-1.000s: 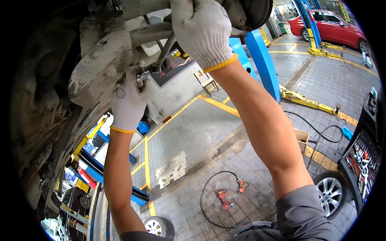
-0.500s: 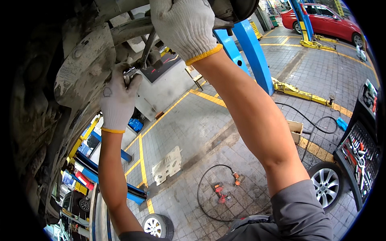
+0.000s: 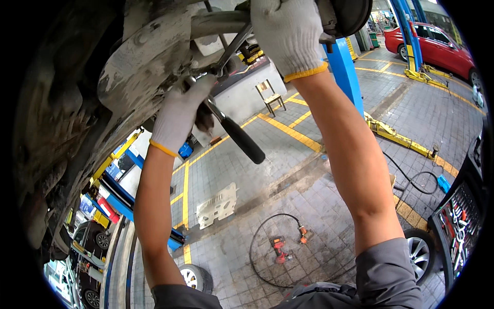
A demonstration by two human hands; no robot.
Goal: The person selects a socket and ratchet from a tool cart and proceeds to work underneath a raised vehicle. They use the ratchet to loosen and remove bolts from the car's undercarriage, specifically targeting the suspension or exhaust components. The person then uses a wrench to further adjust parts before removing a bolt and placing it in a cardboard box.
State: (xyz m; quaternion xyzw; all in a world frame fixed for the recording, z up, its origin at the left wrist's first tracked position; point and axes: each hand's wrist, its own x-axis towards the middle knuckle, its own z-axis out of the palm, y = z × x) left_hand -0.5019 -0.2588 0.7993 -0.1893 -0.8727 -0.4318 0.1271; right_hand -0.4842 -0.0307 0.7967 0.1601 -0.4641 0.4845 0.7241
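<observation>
Over my head hangs the dirty underside of a raised car (image 3: 139,62). My left hand (image 3: 180,110), in a white knit glove with a yellow cuff, closes around the head end of a ratchet (image 3: 239,136). The ratchet's black handle points down to the right, free of the hand. A long metal wrench (image 3: 235,47) slants from a suspension joint near the ratchet head up to my right hand (image 3: 290,38). That gloved hand is closed at the wrench's upper end, beside a dark round part; its fingers are partly cut off by the upper edge.
Blue lift posts (image 3: 346,72) with yellow arms (image 3: 399,136) stand at right. On the tiled floor lie a red cordless tool (image 3: 279,250), a hose (image 3: 252,247), a perforated plate (image 3: 217,206) and two wheels (image 3: 419,255). An open tool case (image 3: 458,221) stands at far right.
The ratchet's black handle has come into view below my left hand. Both hands appear farther right as the view shifts; the right hand stays at the upper end of the wrench.
</observation>
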